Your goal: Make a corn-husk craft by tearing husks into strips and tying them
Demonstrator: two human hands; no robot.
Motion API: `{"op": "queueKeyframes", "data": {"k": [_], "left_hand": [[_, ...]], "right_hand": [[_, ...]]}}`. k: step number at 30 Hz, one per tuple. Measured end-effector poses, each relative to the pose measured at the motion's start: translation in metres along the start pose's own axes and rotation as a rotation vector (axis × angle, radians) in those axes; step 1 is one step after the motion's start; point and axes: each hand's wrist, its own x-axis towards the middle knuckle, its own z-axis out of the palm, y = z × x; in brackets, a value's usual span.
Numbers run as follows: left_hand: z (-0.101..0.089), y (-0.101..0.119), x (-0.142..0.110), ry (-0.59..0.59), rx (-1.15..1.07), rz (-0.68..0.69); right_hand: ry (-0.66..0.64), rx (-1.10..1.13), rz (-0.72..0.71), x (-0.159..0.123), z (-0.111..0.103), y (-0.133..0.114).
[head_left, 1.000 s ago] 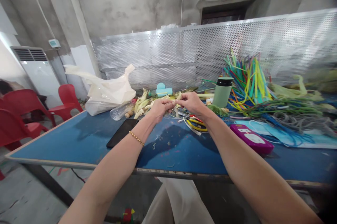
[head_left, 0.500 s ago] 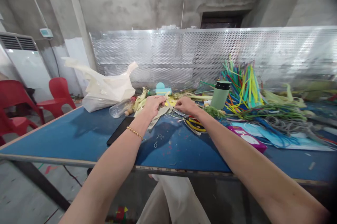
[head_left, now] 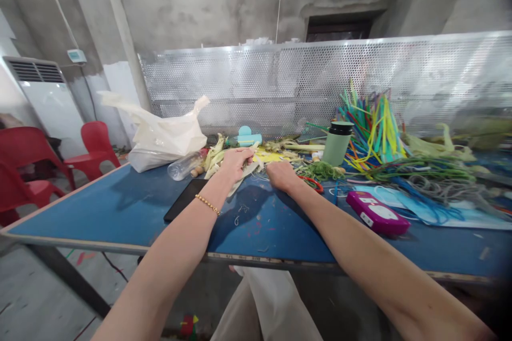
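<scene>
My left hand (head_left: 235, 163), a gold bead bracelet at its wrist, is closed on a pale corn husk strip (head_left: 242, 181) that trails below the fingers. To its right, my right hand (head_left: 281, 175) is curled into a fist low over the table. What its fingers hold, if anything, is hidden. A red looped handle (head_left: 313, 184) shows just beside the right wrist. More pale husks (head_left: 215, 155) lie beyond the left hand, and a yellow sheet (head_left: 269, 156) lies behind both hands.
A black tablet-like slab (head_left: 184, 201), clear bottle (head_left: 184, 166) and white plastic bag (head_left: 168, 135) lie left on the blue table (head_left: 120, 218). Rightward are a green tumbler (head_left: 338, 144), colourful strips (head_left: 380, 130), green cords (head_left: 416, 170) and a purple box (head_left: 378, 214). A perforated metal panel (head_left: 248, 82) stands behind.
My right hand has curled tighter and turned knuckles up. The yellow-handled tool beneath it no longer shows, and a red handle is visible there. My left hand stays at the husk.
</scene>
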Motion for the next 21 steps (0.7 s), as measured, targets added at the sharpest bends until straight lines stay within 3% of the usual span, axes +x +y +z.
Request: {"op": "queueKeyframes", "data": {"k": [5, 10, 13, 18, 21], "left_hand": [[-0.001, 0.000, 0.001, 0.031, -0.031, 0.004], [0.000, 0.005, 0.000, 0.030, -0.140, -0.043], [0.000, 0.008, 0.000, -0.005, -0.188, -0.059], [-0.001, 0.007, 0.002, -0.027, -0.227, -0.023], [-0.002, 0.007, 0.003, -0.010, -0.236, -0.046]], "right_hand": [[0.045, 0.115, 0.049, 0.004, -0.008, 0.013], [0.151, 1.015, 0.094, -0.002, -0.016, 0.029], [0.197, 1.359, 0.084, -0.006, -0.022, 0.032], [0.426, 1.357, 0.005, -0.009, -0.038, 0.035], [0.479, 1.489, -0.014, -0.014, -0.051, 0.033]]}}
